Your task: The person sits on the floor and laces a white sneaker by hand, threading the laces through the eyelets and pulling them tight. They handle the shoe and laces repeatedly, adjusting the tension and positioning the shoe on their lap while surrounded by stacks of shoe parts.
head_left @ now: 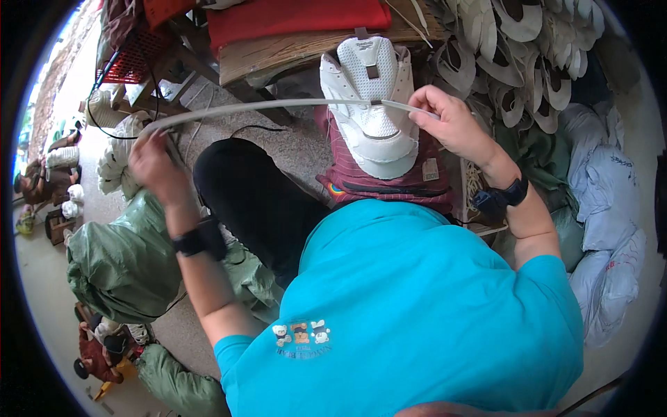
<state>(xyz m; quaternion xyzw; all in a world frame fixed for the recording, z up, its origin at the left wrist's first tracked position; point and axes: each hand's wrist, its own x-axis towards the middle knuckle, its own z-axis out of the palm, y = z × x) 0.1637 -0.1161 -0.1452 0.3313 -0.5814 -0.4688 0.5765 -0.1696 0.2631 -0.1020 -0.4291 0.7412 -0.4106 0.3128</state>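
A white shoe upper (372, 139), with a perforated tongue and a dark loop on it, lies over my lap on a maroon striped cloth (340, 167). A flat whitish shoelace (278, 103) is pulled across it in a long arc and passes through the dark loop on the tongue. Out to the left, my left hand (156, 163), a little blurred, is closed on the long end of the lace. Just right of the upper, my right hand (451, 125) pinches the short end between thumb and fingers.
A wooden bench (278, 55) bearing red cloth (299, 21) stands ahead. Many pale shoe parts (521, 42) hang at the upper right. Green sacks (125, 264) lie on the left, white sacks (608, 208) on the right. Other people (104, 347) sit at the far left.
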